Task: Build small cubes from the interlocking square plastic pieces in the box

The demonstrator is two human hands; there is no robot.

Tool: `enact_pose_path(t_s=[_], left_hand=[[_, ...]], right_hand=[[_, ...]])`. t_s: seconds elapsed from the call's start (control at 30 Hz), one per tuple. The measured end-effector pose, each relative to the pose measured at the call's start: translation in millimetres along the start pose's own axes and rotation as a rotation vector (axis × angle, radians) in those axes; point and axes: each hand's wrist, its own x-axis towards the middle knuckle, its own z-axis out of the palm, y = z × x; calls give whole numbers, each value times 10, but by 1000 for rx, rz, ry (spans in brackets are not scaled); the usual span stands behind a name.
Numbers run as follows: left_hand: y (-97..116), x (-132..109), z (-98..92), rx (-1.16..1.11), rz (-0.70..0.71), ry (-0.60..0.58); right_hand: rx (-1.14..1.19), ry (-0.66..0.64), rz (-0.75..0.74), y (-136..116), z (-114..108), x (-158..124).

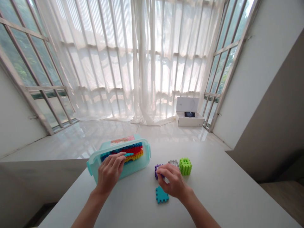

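A light blue plastic box (pixel 140 166) stands on the white table (pixel 225 190), packed with flat toothed tiles in blue, red, orange and yellow. My left hand (pixel 111 172) reaches into the box, its fingers pinched on a cyan tile (pixel 128 155) at the top of the stack. My right hand (pixel 172 180) rests on the table with fingers closed on a purple cube (pixel 156 169) of tiles. Behind it lie a grey tile piece (pixel 174 162) and a green cube (pixel 185 166). A flat cyan tile (pixel 161 194) lies just in front of my right hand.
A white open carton (pixel 189 114) with a dark device in it sits on the glossy sill by the window. Sheer curtains (pixel 142 63) cover the windows behind. The table's left edge runs near the box; a dark wall panel (pixel 280 126) stands at the right.
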Motion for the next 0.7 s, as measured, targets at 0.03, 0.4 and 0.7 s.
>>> enact_pose_path(t_s=[0.03, 0.4, 0.7], left_hand=[[61, 7, 17, -70, 31, 11], [853, -164, 276, -534, 362, -193], [978, -258, 264, -754, 182, -557]], right_hand=[[7, -1, 10, -7, -6, 1], [213, -367, 333, -46, -273, 40], [255, -383, 465, -19, -363, -333]])
